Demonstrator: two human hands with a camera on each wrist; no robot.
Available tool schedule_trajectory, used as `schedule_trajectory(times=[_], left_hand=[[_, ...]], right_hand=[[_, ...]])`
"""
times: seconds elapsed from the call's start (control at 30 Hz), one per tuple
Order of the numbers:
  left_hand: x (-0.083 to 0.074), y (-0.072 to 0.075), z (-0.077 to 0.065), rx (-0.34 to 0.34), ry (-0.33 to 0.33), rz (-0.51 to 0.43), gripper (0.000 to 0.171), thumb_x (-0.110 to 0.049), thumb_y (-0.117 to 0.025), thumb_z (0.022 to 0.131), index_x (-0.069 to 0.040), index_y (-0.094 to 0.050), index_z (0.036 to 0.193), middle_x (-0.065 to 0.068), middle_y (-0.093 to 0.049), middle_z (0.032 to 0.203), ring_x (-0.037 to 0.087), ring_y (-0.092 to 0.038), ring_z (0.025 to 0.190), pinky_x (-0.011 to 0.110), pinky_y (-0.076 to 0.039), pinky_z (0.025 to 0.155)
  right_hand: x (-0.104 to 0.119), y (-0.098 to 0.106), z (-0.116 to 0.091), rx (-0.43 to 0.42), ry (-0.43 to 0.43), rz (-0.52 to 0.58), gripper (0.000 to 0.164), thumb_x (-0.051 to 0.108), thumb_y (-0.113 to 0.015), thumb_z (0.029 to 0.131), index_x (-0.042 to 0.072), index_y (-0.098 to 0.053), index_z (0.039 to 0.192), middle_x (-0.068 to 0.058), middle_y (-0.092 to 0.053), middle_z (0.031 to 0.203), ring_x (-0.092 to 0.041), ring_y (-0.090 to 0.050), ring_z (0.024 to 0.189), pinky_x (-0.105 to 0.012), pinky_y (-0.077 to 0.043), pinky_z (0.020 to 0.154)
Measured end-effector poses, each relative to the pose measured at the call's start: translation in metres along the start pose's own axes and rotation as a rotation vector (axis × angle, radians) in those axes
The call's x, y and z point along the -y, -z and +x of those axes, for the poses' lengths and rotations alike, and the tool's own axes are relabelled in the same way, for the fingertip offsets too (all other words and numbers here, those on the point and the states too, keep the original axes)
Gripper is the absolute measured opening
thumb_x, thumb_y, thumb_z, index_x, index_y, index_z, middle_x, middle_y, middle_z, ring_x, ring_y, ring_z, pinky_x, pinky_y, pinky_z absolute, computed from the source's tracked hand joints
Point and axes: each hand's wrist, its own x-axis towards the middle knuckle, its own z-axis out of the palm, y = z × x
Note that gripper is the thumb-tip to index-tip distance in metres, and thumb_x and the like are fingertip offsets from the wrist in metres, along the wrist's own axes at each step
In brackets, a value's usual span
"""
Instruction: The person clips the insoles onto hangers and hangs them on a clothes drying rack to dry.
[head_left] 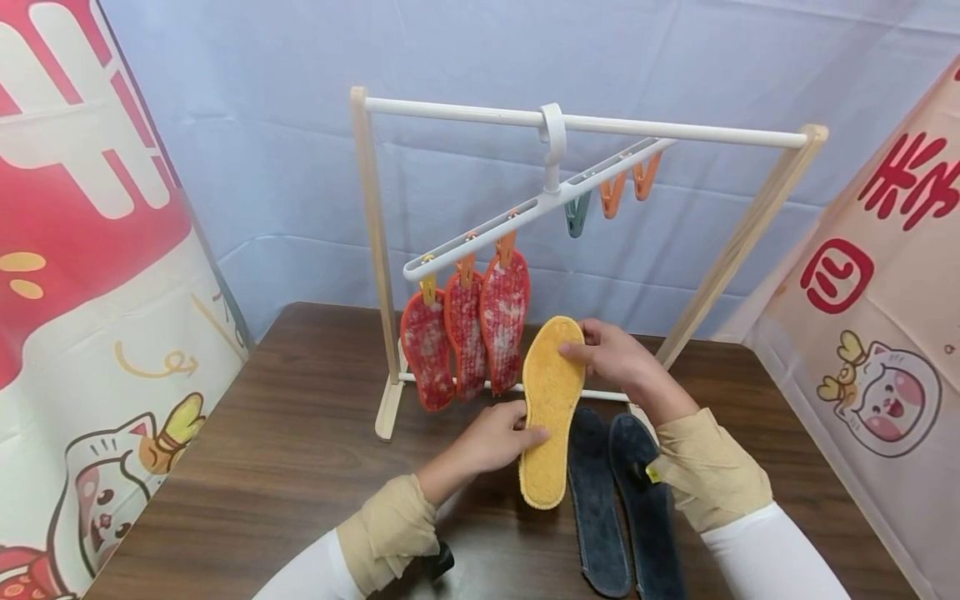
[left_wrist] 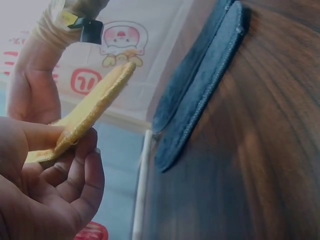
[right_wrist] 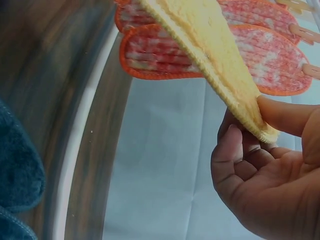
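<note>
A fuzzy yellow insole (head_left: 553, 417) is held up above the table, nearly upright, in front of the rack. My left hand (head_left: 497, 435) pinches its left edge low down, thumb on the near face. Near the top, my right hand (head_left: 617, 357) pinches its right edge between thumb and fingers; the right wrist view shows the fingers curled behind the insole. Three red-and-white insoles with orange edging (head_left: 506, 321) hang just left of it, each from a clip. Two dark blue-grey insoles (head_left: 600, 508) lie side by side on the table below the right hand.
A white clip hanger (head_left: 517, 218) hangs slantwise from the rack's white top bar (head_left: 465, 113). On its far half are a green clip (head_left: 577, 215) and two orange clips (head_left: 612, 197). Wooden posts (head_left: 372, 225) stand at both sides, joined by a low white bar.
</note>
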Motion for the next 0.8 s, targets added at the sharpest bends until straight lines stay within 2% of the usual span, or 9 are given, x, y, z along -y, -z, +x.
schedule_trajectory(times=[0.27,0.5,0.8], left_hand=[[-0.009,0.000,0.006,-0.004,0.014,-0.020,0.022,-0.026,-0.068,0.099,-0.009,-0.070,0.114,0.004,-0.076,0.099,0.009,-0.069,0.084,0.029,-0.054,0.072],[-0.018,0.002,0.012,-0.038,-0.027,0.011,0.020,-0.023,-0.067,0.099,-0.008,-0.070,0.113,0.005,-0.075,0.098,0.009,-0.068,0.083,0.027,-0.053,0.072],[-0.025,0.004,0.018,-0.052,-0.008,-0.024,0.024,-0.022,-0.066,0.100,-0.006,-0.068,0.118,0.007,-0.075,0.101,0.012,-0.071,0.085,0.029,-0.055,0.073]], right_hand=[[0.004,0.008,0.002,0.009,0.019,-0.009,0.042,0.026,-0.059,0.104,-0.001,-0.050,0.136,-0.008,-0.067,0.101,-0.022,-0.061,0.088,-0.034,-0.049,0.078],[0.008,0.016,0.006,0.023,0.025,-0.005,0.047,0.029,-0.057,0.105,0.000,-0.047,0.140,-0.011,-0.066,0.110,-0.022,-0.062,0.093,-0.035,-0.049,0.081],[0.015,0.025,0.008,0.040,0.054,-0.004,0.050,0.030,-0.057,0.105,0.000,-0.045,0.144,-0.014,-0.065,0.116,-0.022,-0.063,0.099,-0.037,-0.048,0.088]])
